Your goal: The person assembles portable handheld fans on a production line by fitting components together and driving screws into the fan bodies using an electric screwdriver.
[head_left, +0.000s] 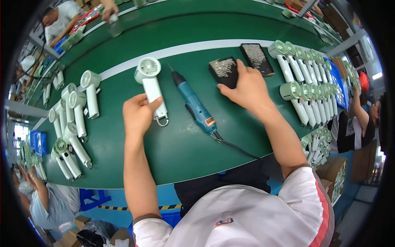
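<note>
Fan [151, 85], pale-green round head [149, 67], white handle [154, 94], in left hand [138, 113]; right hand [248, 87] wide

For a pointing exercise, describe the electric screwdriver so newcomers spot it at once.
On the green table, look between the left hand and right hand. The electric screwdriver lies there, trailing a black cord; unlike the pale fan beside it, its body is teal.

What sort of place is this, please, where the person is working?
Most likely a factory assembly line: many matching handheld fans lie in rows on the green workbench, a corded power screwdriver lies within reach, and other people sit nearby.
</note>
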Demonstrator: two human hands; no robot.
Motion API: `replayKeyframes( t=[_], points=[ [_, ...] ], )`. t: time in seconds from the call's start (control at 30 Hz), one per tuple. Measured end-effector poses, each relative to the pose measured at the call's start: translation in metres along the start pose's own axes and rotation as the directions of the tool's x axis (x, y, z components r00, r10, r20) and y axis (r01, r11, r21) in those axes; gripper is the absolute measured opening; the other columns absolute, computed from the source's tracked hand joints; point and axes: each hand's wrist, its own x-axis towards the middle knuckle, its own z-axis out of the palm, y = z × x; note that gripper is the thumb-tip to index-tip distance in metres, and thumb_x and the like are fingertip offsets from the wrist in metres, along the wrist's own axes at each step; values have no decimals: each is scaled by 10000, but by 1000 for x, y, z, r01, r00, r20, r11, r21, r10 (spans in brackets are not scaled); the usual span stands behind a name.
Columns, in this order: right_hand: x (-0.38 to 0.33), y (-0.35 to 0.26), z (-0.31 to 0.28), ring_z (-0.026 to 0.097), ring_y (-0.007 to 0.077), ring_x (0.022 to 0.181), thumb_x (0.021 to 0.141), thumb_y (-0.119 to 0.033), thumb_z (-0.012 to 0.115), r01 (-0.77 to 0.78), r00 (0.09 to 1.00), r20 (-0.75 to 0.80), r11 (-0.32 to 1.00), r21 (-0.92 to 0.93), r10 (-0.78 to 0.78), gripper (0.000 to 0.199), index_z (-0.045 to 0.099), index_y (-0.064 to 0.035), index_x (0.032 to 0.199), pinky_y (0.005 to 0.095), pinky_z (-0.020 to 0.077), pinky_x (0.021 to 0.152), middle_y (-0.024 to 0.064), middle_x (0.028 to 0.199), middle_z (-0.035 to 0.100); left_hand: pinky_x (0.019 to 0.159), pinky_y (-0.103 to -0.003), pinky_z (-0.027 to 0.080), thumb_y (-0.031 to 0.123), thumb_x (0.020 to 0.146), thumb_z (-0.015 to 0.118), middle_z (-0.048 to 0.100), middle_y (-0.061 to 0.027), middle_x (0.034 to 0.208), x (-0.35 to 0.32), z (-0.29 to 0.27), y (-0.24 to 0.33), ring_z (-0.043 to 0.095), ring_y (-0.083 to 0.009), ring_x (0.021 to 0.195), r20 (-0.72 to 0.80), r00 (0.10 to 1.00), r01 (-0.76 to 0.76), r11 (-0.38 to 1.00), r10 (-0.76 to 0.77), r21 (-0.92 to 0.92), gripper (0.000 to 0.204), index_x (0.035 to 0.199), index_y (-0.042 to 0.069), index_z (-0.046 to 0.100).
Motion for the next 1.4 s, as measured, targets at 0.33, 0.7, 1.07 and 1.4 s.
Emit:
replayKeyframes(
  t=[0.33, 0.7, 1.07, 1.4],
  points=[
    [-13, 2, -1, 642, 414, 1093, 696, -378, 888, 155, 959, -258, 979, 136, -116, 905, 534, 26, 1424, 466, 510, 1002, 269, 1136, 682, 696, -363, 564, 298, 796, 879, 751, -130, 822, -4, -23, -13, 722, -243, 732, -20, 997, -63, 972, 69, 226, 498, 1134, -39, 739],
    [-23, 2, 5, 634, 391, 1071, 685, -339, 896, 224, 943, -295, 949, 224, -153, 886, 543, 12, 1418, 457, 511, 974, 234, 1132, 672, 660, -348, 560, 444, 691, 946, 719, -113, 837, -2, -21, -13, 710, -204, 755, -88, 991, -71, 953, 101, 296, 757, 1198, -48, 676],
    [-30, 11, 13, 626, 376, 966, 672, -322, 906, 286, 914, -360, 927, 243, -188, 913, 520, 60, 1406, 461, 514, 901, 226, 1074, 676, 582, -239, 399, 515, 904, 772, 634, -24, 799, 11, -18, -16, 518, -78, 661, -249, 959, -103, 984, 138, 148, 606, 1151, -34, 697],
    [-33, 12, 7, 622, 379, 982, 649, -307, 910, 266, 914, -366, 938, 222, -173, 943, 507, 54, 1421, 454, 510, 905, 222, 1085, 670, 584, -256, 373, 674, 974, 575, 590, -30, 762, 17, -20, -18, 468, -90, 630, -357, 926, -63, 984, 120, 167, 741, 1126, -38, 714]
  ],
)
